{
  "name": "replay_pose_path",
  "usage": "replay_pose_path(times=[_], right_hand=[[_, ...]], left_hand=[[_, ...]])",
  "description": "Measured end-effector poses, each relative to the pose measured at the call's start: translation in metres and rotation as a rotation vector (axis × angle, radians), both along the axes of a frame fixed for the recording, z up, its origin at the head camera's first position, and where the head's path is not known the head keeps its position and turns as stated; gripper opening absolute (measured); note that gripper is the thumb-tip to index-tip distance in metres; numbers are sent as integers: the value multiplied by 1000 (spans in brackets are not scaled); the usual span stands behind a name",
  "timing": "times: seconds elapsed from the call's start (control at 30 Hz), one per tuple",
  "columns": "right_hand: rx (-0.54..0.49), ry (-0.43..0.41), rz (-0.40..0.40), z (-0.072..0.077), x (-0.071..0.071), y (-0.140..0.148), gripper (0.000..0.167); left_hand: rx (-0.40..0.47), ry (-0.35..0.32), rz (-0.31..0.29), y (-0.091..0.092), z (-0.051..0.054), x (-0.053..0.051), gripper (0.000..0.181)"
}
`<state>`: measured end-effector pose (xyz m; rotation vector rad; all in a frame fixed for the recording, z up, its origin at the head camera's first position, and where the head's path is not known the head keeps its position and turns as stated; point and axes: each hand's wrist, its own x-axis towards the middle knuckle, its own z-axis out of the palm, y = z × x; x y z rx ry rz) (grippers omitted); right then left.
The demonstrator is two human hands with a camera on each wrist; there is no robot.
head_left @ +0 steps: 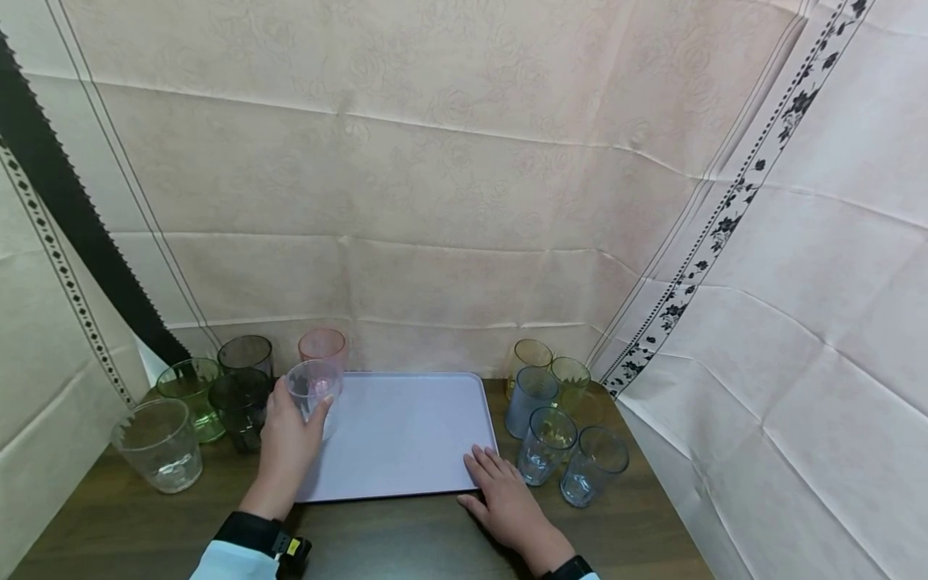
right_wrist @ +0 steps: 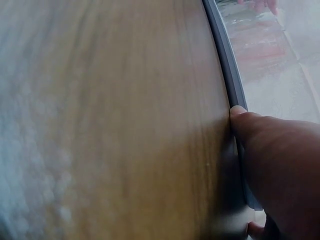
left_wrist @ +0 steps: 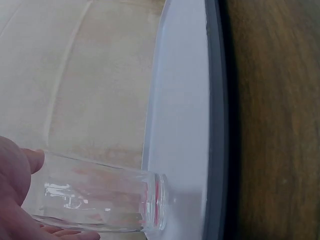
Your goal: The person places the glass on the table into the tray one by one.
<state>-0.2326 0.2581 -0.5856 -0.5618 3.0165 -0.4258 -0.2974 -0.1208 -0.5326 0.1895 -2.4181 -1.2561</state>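
Observation:
In the head view, my left hand grips a clear drinking glass between thumb and fingers, above the left side of a white tray. The left wrist view has the glass with its base close to the tray; whether they touch I cannot tell. My right hand lies with fingers extended at the tray's near right corner. Seen from the right wrist, its thumb touches the tray's dark outer edge. A pink glass stands just behind the held one.
Left of the tray stand a clear tumbler, a green glass and dark glasses. Several yellowish and bluish glasses cluster right of it. Pale cloth hangs behind the wooden table.

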Motion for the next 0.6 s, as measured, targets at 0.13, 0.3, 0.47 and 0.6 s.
replay_pose_path(times=[0.13,0.3,0.47,0.6], right_hand=[[-4,9,7,0,0,0,71],[-2,6,2,-1,0,1,71],[-7,33,16,-2,0,1,71],[-16,58,28,-3,1,1,71]], left_hand=[[-5,-7,5,2,-2,-2,91],[-12,-1,14,3,-4,-4,93],[-16,-1,17,3,-3,-3,97],[-14,-15,17,3,-3,-2,101]])
